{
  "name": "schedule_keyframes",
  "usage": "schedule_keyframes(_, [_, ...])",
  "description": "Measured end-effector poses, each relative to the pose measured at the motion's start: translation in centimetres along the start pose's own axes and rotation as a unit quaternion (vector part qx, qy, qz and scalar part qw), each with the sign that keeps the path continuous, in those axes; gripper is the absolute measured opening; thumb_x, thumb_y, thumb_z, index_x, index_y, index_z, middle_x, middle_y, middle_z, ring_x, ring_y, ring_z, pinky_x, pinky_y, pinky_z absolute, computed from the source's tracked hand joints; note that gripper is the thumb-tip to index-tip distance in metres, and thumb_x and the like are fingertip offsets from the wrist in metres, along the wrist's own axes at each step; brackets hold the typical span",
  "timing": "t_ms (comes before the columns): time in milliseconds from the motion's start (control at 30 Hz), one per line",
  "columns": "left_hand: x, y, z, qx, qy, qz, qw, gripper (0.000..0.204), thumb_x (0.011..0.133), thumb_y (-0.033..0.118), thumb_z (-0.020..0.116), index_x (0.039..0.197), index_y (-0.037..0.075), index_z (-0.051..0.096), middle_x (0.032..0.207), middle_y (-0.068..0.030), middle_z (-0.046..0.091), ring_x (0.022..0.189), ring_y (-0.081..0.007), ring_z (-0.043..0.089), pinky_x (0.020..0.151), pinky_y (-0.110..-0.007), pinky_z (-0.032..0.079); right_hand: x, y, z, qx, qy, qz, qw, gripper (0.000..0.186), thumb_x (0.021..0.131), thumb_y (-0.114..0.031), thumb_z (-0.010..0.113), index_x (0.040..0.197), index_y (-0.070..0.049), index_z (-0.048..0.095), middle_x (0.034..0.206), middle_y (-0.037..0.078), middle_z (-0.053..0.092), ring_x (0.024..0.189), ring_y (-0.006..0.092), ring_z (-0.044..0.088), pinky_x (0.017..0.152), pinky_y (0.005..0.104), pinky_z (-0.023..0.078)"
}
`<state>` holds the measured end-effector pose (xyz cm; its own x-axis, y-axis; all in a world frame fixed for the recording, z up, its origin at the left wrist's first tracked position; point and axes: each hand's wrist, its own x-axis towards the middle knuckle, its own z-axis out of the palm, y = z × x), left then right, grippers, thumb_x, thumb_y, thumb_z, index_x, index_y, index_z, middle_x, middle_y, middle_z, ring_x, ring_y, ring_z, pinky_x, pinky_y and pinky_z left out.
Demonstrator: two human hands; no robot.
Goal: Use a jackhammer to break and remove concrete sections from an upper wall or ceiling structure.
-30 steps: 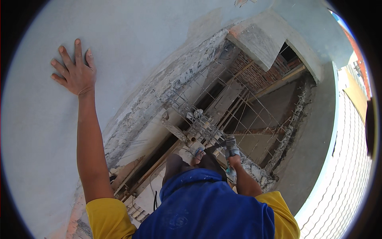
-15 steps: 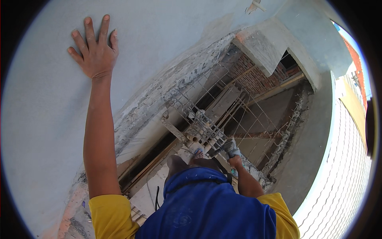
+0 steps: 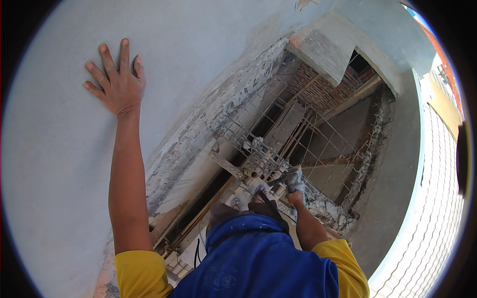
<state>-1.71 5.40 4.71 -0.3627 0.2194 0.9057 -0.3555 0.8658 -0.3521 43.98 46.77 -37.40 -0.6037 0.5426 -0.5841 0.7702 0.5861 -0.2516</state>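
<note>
My left hand (image 3: 118, 84) lies spread and flat against the smooth grey plaster wall (image 3: 59, 149), holding nothing. Down at my right side, my right hand (image 3: 295, 197) is closed round the dark handle of a dusty, grey-white power tool (image 3: 293, 179); its exact kind I cannot make out. The tool is beside a tangle of bare rebar (image 3: 268, 166) and broken concrete. Close to the tool, a sandalled foot (image 3: 260, 192) of mine stands on the rubble-strewn ledge.
An opening with a rebar grid (image 3: 328, 134) drops away ahead, edged by jagged concrete (image 3: 365, 164). Brickwork (image 3: 313, 89) shows deeper in. A short concrete-crusted beam (image 3: 226, 165) and an open pipe end (image 3: 254, 174) are near my feet. Corrugated white sheeting (image 3: 427, 208) lies far right.
The view has shifted a little, so the opening appears farther right and my left hand lower. My left palm stays on the wall; my right hand keeps hold of the power tool.
</note>
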Motion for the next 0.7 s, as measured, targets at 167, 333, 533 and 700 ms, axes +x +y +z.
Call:
schedule_keyframes(167, [0.4,0.1,-0.4,0.006,-0.002,0.023,1.0,0.066,0.087,0.062,0.041,0.146,0.043,0.018,0.156,-0.0053,0.011,0.142,-0.0383,-0.002,0.109,-0.057,-0.012,0.3,-0.5,-0.4,0.104,-0.061,0.093,0.988,0.05,0.064,-0.024,0.065,0.103,0.007,0.062,0.107,0.03,0.061,0.105,0.0397,0.059,0.089,0.0414,0.048])
schedule_keyframes(333, [-0.1,-0.5,-0.3,0.014,-0.014,0.053,0.998,0.072,0.084,0.065,0.043,0.146,0.043,0.013,0.157,-0.0065,0.004,0.142,-0.0398,-0.007,0.107,-0.06,-0.013,0.7,-1.0,1.6,0.135,-0.007,0.12,0.984,0.05,0.062,-0.023,0.066,0.101,0.009,0.062,0.103,0.03,0.062,0.101,0.0394,0.061,0.086,0.0409,0.049])
schedule_keyframes(533, [0.3,0.2,-0.3,0.028,-0.027,0.072,0.997,0.07,0.083,0.07,0.042,0.144,0.047,0.017,0.157,-0.0058,-0.001,0.141,-0.0398,-0.013,0.105,-0.06,-0.017,-3.4,-3.8,-0.2,0.12,0.053,0.087,0.988,0.048,0.062,-0.023,0.071,0.097,0.009,0.063,0.096,0.028,0.065,0.093,0.0373,0.064,0.079,0.0417,0.051])
schedule_keyframes(700, [0.7,0.6,-0.2,0.06,-0.052,0.063,0.995,0.072,0.082,0.073,0.042,0.144,0.05,0.015,0.157,-0.0052,-0.003,0.14,-0.0403,-0.014,0.105,-0.061,-0.016,-4.1,-3.3,-0.7,0.137,0.045,0.109,0.983,0.049,0.061,-0.02,0.068,0.1,0.009,0.062,0.1,0.029,0.063,0.096,0.0396,0.063,0.081,0.0408,0.051])
